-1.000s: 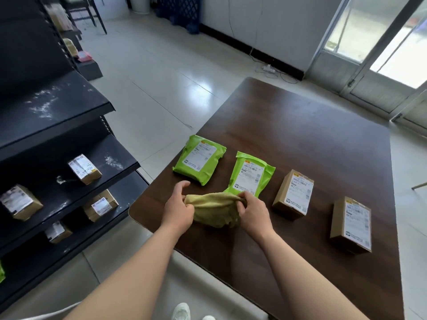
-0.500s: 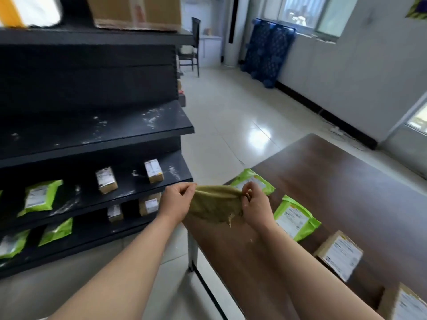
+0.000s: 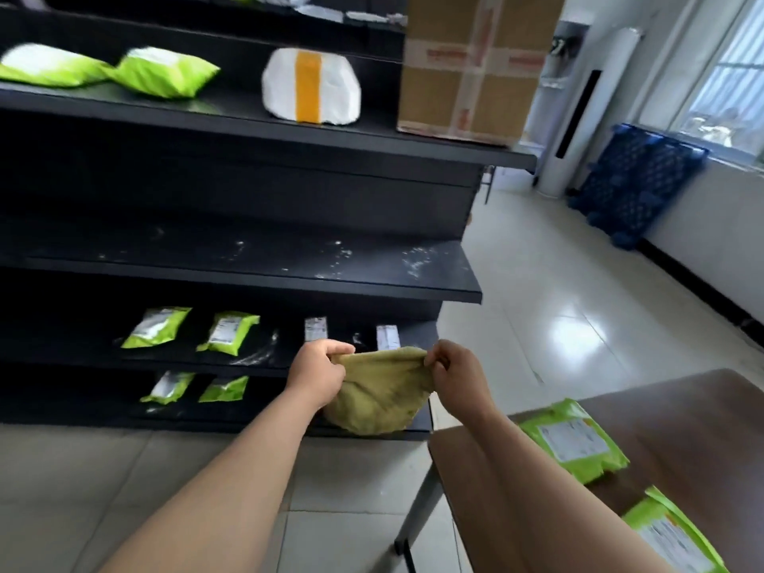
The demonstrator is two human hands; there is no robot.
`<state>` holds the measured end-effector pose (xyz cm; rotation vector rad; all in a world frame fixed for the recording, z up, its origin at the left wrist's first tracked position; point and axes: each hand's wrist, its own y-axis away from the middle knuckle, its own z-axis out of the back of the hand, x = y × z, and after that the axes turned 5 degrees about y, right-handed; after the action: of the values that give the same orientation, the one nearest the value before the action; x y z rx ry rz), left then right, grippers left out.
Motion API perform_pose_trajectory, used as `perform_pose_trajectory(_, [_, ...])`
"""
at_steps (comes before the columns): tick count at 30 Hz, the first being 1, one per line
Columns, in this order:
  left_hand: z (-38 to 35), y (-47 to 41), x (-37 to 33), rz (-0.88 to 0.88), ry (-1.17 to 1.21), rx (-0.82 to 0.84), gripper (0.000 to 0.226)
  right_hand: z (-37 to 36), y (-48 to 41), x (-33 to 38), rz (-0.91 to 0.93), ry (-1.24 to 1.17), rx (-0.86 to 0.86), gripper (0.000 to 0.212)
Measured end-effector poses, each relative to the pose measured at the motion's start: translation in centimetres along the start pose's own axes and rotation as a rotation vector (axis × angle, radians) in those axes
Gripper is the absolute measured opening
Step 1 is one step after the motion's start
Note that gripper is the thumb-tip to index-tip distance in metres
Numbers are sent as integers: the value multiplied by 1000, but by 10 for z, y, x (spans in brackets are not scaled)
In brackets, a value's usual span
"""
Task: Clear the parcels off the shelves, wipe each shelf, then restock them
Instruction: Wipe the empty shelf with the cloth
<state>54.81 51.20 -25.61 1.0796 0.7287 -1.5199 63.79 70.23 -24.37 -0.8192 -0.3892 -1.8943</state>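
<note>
A yellow-green cloth [image 3: 378, 397] hangs stretched between my hands in front of the black shelving. My left hand [image 3: 318, 372] grips its left corner and my right hand [image 3: 452, 372] pinches its right corner. The bare middle shelf [image 3: 264, 262] is streaked with white dust. Green parcels [image 3: 192, 330] and two small boxes [image 3: 351, 332] lie on the shelf below it, and more green parcels [image 3: 194, 386] on the lowest shelf. Two green parcels [image 3: 572, 442] lie on the brown table [image 3: 682, 428] at the right.
The upper shelf carries green parcels [image 3: 111, 70], a white parcel with an orange stripe [image 3: 310, 86] and a large cardboard box [image 3: 475, 64]. A white standing unit [image 3: 578, 109] and blue crates [image 3: 632, 179] are by the far wall. Pale tiled floor lies between shelving and table.
The view swung from the table up to the shelving. Both hands lifted the cloth off the table and now hold it spread in the air before the shelves.
</note>
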Motion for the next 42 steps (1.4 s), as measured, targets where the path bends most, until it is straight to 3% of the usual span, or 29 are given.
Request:
perform_pose_trajectory(10, [168, -62, 39, -33, -184, -191, 10, -116, -64, 134, 149, -55, 122, 30])
perform_pose_trajectory(18, [306, -121, 81, -57, -232, -139, 7, -210, -111, 243, 189, -68, 177, 37])
perform_pose_trajectory(22, [354, -144, 97, -72, -270, -33, 5, -246, -132, 274, 164, -100, 168, 38])
perform_pose_trajectory(27, [392, -169, 121, -20, -236, -22, 8, -286, -154, 307, 179, -108, 192, 38])
perform_pose_trajectory(35, [417, -222, 135, 75, 58, -24, 13, -336, -207, 331, 201, -122, 300, 22])
perform_pose_trajectory(42, [436, -300, 135, 136, 206, -53, 10, -368, -282, 346, 152, -141, 458, 35])
